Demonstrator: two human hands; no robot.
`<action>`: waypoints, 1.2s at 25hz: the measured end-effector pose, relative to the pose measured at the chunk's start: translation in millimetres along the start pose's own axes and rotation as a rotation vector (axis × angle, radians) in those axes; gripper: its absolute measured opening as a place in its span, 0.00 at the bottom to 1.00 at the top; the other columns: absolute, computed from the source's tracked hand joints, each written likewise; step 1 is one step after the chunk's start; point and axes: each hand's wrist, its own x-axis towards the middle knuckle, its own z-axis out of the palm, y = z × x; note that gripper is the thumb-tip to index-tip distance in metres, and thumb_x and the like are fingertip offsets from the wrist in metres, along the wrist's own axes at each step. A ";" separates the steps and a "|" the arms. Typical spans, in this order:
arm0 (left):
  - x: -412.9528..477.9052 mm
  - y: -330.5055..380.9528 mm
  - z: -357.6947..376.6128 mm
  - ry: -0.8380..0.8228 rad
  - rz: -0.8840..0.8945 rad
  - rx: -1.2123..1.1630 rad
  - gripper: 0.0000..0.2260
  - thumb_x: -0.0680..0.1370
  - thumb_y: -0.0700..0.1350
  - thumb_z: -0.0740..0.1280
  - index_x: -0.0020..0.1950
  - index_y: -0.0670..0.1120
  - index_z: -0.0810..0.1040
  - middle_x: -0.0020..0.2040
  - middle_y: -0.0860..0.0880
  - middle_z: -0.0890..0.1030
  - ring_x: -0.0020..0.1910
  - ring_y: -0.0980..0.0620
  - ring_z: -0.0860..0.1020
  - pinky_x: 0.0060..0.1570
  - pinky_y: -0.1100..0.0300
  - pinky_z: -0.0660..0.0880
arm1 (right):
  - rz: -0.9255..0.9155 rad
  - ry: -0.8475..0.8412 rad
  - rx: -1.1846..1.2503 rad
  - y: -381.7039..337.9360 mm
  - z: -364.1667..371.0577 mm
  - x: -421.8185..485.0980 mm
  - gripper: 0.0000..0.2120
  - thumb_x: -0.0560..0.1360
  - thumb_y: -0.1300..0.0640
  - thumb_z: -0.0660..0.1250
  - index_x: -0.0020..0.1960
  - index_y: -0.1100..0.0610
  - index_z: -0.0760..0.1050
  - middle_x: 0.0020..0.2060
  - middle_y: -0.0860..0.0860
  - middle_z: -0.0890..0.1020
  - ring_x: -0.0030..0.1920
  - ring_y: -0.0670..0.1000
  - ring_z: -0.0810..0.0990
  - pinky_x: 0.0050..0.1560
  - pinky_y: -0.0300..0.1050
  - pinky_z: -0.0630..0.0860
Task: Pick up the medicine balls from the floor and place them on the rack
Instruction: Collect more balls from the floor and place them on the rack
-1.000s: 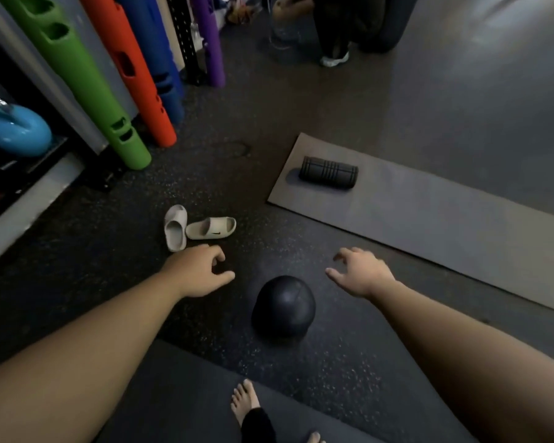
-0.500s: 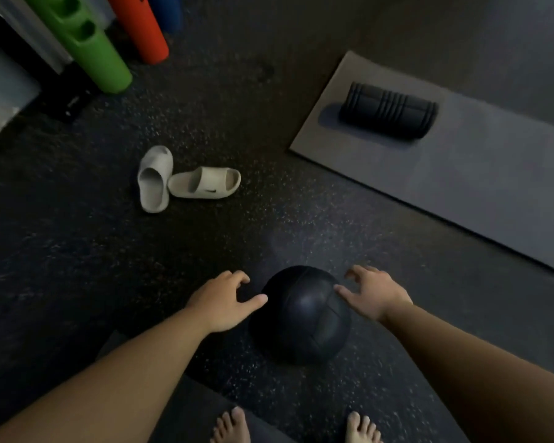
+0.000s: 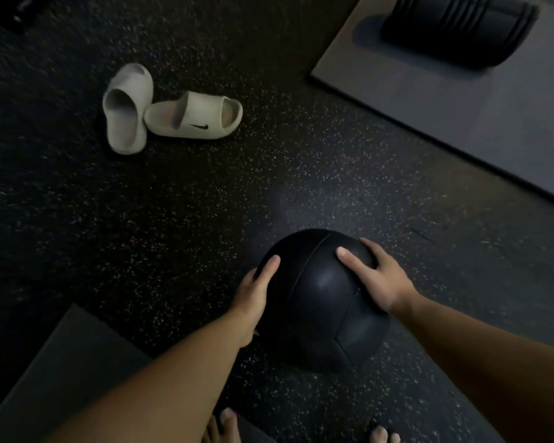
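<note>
The floor (image 3: 205,251) was black rubber flecked with pale specks, dimly lit. A grey mat (image 3: 461,100) lay across the upper right of the frame, with a dark ribbed foam roller (image 3: 454,24) resting on it at the top edge. The corner of a second, darker mat (image 3: 61,372) showed at the lower left. The medicine ball (image 3: 320,302), black with stitched seams, sat low and right of centre, between the two forearms. Whether it touched the floor could not be told. The left hand (image 3: 253,298) pressed against the ball's left side, its grip wide apart, with the thumb lying straight up the curve and the fingers hidden round the far side. The right hand (image 3: 378,276) lay over the ball's upper right, its grip also spread wide, with the thumb and fingers nearly flat on the surface. Neither grip closed round anything, and the ball was pressed between the two palms. In the upper left lay two pale slippers, one (image 3: 127,107) pointing up the frame and the other (image 3: 194,115) lying crosswise, touching it. Bare toes of two feet (image 3: 221,426) showed at the bottom edge. In all there were one ball, one roller, two mats and two slippers.
</note>
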 end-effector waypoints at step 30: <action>-974.3 245.9 -567.5 1.160 1.276 -0.351 0.37 0.64 0.79 0.64 0.62 0.57 0.79 0.55 0.58 0.84 0.58 0.53 0.81 0.60 0.57 0.74 | -1.657 -0.344 0.121 -824.2 29.4 -830.1 0.52 0.62 0.22 0.67 0.79 0.48 0.69 0.66 0.49 0.74 0.66 0.45 0.72 0.69 0.39 0.63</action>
